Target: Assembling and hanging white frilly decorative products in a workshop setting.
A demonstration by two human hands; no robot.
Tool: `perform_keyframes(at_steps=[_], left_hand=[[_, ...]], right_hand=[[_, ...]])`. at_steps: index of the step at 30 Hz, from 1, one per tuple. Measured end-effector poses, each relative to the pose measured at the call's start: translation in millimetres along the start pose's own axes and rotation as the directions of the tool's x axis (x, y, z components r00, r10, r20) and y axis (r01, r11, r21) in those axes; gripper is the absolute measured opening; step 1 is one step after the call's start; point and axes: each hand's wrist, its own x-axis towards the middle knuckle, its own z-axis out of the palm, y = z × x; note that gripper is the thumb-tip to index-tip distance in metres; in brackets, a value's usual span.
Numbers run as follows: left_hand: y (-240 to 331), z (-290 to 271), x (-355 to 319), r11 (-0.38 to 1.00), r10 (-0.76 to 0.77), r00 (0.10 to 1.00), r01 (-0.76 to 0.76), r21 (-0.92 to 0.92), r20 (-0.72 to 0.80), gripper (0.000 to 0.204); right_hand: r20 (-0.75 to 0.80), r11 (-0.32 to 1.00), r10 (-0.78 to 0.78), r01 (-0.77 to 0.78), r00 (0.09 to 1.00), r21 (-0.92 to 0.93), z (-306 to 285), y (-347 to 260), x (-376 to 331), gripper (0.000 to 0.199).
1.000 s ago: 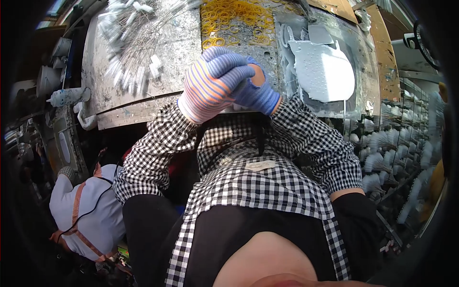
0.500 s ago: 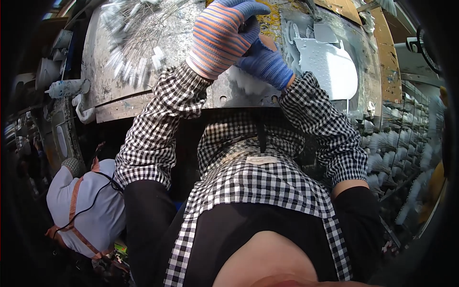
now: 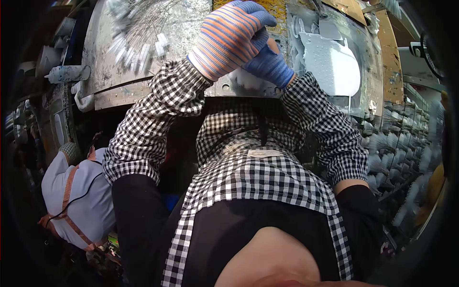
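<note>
My left hand (image 3: 230, 40), in an orange-and-blue striped knit glove, is closed with its fingers bent over toward the right. Against it, just below and to the right, my right hand (image 3: 270, 66) is closed too, in a blue glove that leaves a fingertip bare. Whatever they grip between them is hidden by the left glove. Both are over the near middle of a stained metal worktable (image 3: 114, 93). Left of them lies a fan of thin wire stems with white bristle tips (image 3: 138, 55). A white, wet-looking paste (image 3: 330, 62) spreads on the table to the right.
Yellow ring shapes (image 3: 278, 21) lie beyond my hands. A white squeeze bottle (image 3: 69, 74) is off the table's left side. Racks of white bristle bunches (image 3: 397, 143) stand at the right. Another person (image 3: 83, 196) in a light top is close on my left.
My joined hands have shifted slightly to the right in the picture and remain pressed together. The table's near edge sits a little higher. My left forearm has swung slightly outward.
</note>
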Motion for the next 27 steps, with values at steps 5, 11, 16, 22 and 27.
perform_keyframes(at_steps=[5, 11, 16, 22, 27], left_hand=[[22, -23, 40, 0.975, -0.006, 0.956, -0.059, -0.212, -0.293, 0.023], [17, 4, -29, 0.995, 0.064, 0.995, -0.069, -0.068, -0.073, 0.019], [18, 7, 68, 0.928, 0.118, 0.963, -0.193, -0.32, -0.242, 0.021], [27, 19, 13, 0.986, 0.019, 0.996, -0.032, -0.164, -0.082, 0.019], [16, -4, 10, 0.979, -0.123, 0.992, 0.124, -0.161, 0.017, 0.021]], right_hand=[[-0.198, 0.986, -0.155, 0.137, 0.968, -0.099, -27, -3, 31, 0.021], [-0.23, 0.994, -0.073, 0.053, 0.97, -0.094, 3, -11, -13, 0.025], [-0.18, 0.915, -0.254, 0.175, 0.95, -0.364, -14, 23, 8, 0.032], [-0.11, 0.977, 0.169, -0.151, 0.98, 0.149, 7, 32, -20, 0.037], [-0.126, 0.999, -0.022, 0.026, 0.992, 0.031, -2, 7, -2, 0.035]])
